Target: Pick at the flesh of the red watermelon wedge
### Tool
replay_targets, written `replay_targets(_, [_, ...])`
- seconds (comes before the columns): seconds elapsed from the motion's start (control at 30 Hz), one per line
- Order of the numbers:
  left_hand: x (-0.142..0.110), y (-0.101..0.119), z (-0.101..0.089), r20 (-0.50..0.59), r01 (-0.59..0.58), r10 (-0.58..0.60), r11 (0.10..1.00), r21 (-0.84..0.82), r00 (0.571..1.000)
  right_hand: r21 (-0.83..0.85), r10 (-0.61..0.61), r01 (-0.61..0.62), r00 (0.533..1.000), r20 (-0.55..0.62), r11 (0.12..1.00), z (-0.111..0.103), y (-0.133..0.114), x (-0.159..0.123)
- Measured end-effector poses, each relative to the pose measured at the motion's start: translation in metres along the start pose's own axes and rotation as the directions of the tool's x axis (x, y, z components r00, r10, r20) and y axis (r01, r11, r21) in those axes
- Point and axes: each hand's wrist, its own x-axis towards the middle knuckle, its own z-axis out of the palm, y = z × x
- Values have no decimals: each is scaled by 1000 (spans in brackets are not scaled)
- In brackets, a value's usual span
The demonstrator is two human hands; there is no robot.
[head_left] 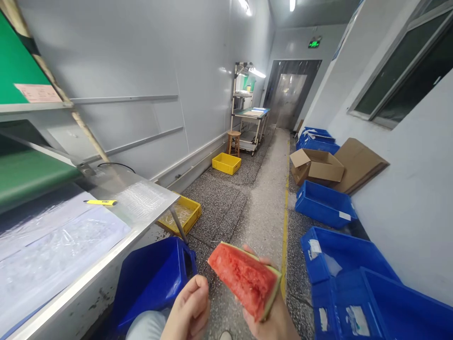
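Observation:
My right hand (pixel 274 321) holds a slice of watermelon (pixel 244 279) at the bottom centre, red flesh facing up and green rind on the right side. My left hand (pixel 189 309) sits just left of the slice with its fingers curled in and nothing in it, not touching the fruit. Below the left hand a light-coloured trouser leg (pixel 146 326) shows.
A metal worktable (pixel 141 222) with clear plastic sheets and a yellow knife (pixel 101 202) stands at left. Blue bins (pixel 152 278) (pixel 323 203) (pixel 354 274), yellow crates (pixel 226 163), cardboard boxes (pixel 316 165), a stool (pixel 234 141) and a far workbench (pixel 253 118) line the corridor.

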Motion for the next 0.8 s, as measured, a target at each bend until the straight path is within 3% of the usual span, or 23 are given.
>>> replay_targets(0.03, [-5,3,6,-25,-83,88,982,168,996,8,-16,16,1000,11,1000,1,0,0])
replay_targets(0.1, [-13,12,17,8,-231,261,841,488,965,57,-11,8,998,55,998,1,1,0])
replay_targets(0.17, [-16,20,26,155,-344,343,605,718,927,55,15,-21,994,105,998,-2,0,-1])
replay_targets(0.23, [-15,27,32,301,-417,331,374,829,895,0,30,-31,990,137,1000,-4,0,-2])
replay_targets(0.33, [-12,31,35,428,-490,330,130,862,841,-37,47,-41,984,173,998,-7,-2,-2])
replay_targets(0.5, [-10,29,32,550,-533,388,-161,830,739,-94,48,-28,975,217,995,-11,1,-3])
replay_targets(0.67, [-7,24,29,670,-601,463,-313,736,580,-207,-4,65,960,280,976,-16,8,-3])
replay_targets(0.8, [-7,22,29,678,-571,465,-370,733,569,-250,4,72,957,289,966,-18,10,-3])
